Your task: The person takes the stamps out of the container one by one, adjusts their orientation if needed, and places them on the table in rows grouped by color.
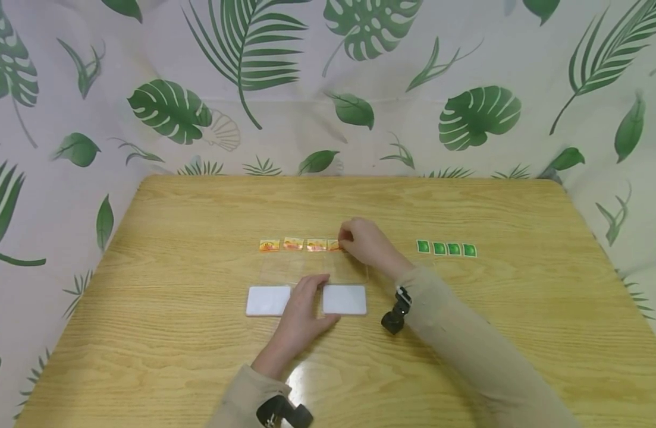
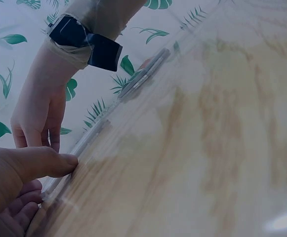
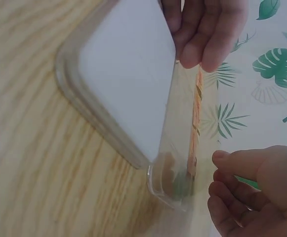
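White card (image 1: 345, 299) sits gripped by the left hand (image 1: 301, 315); just beyond, the right hand (image 1: 366, 241) partly covers an orange sticker (image 1: 332, 244), its grip unclear.

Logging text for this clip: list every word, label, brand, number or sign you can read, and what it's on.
No text can be read.
Orange pieces: printed markings, too small and blurred to read.
Green pieces: too small and blurred to read.
White cards: none visible.

Pale leaf-print backdrop (image 1: 301, 134) behind a wood-grain table (image 1: 178, 309)
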Demonstrator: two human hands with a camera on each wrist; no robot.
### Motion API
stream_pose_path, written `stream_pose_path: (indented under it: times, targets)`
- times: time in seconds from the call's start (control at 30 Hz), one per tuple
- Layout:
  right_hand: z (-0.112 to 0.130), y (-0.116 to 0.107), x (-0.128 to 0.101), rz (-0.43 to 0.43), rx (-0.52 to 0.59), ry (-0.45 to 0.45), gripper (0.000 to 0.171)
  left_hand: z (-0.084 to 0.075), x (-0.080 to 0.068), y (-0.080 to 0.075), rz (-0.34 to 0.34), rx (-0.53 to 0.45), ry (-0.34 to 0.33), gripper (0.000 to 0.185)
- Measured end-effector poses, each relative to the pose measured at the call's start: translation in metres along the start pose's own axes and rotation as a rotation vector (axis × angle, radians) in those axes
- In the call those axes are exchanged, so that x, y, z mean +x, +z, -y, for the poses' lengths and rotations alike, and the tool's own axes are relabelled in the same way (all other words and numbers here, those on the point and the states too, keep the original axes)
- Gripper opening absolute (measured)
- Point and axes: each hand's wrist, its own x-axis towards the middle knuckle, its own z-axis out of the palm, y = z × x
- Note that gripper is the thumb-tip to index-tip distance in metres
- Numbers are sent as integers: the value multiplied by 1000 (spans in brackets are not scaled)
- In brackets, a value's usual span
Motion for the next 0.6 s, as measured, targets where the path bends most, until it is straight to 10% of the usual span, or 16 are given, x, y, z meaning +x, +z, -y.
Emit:
stream_pose_path:
  times: [0.6]
  targets:
    - [-11, -29, -43, -131, 25, -65, 8, 0, 0, 1, -4, -8, -3, 69]
